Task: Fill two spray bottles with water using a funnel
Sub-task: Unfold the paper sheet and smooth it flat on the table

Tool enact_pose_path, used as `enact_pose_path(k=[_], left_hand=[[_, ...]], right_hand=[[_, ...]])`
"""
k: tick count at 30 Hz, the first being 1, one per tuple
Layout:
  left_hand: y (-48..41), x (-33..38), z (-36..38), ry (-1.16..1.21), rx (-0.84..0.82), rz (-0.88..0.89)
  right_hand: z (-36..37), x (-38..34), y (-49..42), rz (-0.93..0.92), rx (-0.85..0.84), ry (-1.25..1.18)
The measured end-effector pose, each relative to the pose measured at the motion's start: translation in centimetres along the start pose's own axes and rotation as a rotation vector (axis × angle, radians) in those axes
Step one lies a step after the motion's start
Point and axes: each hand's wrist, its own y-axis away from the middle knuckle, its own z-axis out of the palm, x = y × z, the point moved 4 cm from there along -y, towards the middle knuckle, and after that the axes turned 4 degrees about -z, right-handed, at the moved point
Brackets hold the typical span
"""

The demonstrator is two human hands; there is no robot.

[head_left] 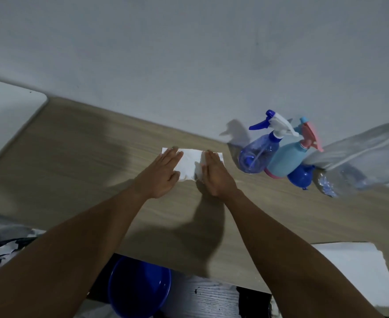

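Both my hands lie flat on a white paper towel point(190, 164) spread on the wooden table point(74, 157). My left hand point(163, 173) presses its left part with straight fingers. My right hand point(215, 172) presses its right part, fingers straight too. To the right stand two spray bottles with their heads on: a clear blue one point(258, 157) with a blue and white trigger, and a light blue one point(287, 158) with a pink trigger. A dark blue funnel point(301, 177) lies on its side in front of the light blue bottle.
A clear plastic bag point(358, 161) lies at the far right of the table. A blue basin point(140, 288) sits on the floor below the table's near edge. A white sheet point(354, 265) lies at the near right. The grey wall runs behind the table.
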Motion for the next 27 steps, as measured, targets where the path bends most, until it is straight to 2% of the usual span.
enact_pose_path(k=[6, 9, 13, 17, 22, 27], left_hand=[[1.5, -0.5, -0.6, 0.052, 0.172, -0.08], [2.3, 0.8, -0.8, 0.014, 0.229, -0.11], [4.0, 2.4, -0.6, -0.004, 0.221, -0.184], [5.6, 4.8, 0.0, -0.039, 0.138, -0.156], [8.5, 6.7, 1.0, 0.121, 0.103, -0.237], [12.1, 12.5, 2.8, 0.339, 0.199, -0.299]], right_hand=[[-1.0, 2.8, 2.1, -0.12, 0.066, -0.035], [-0.8, 2.3, 3.4, -0.105, 0.148, -0.036], [-0.7, 0.8, 5.7, -0.112, 0.163, -0.003], [-0.7, 0.3, 7.7, -0.133, 0.035, 0.097], [-2.7, 1.0, 12.5, -0.135, 0.044, -0.156], [-4.5, 3.9, 19.8, -0.094, 0.112, -0.298]])
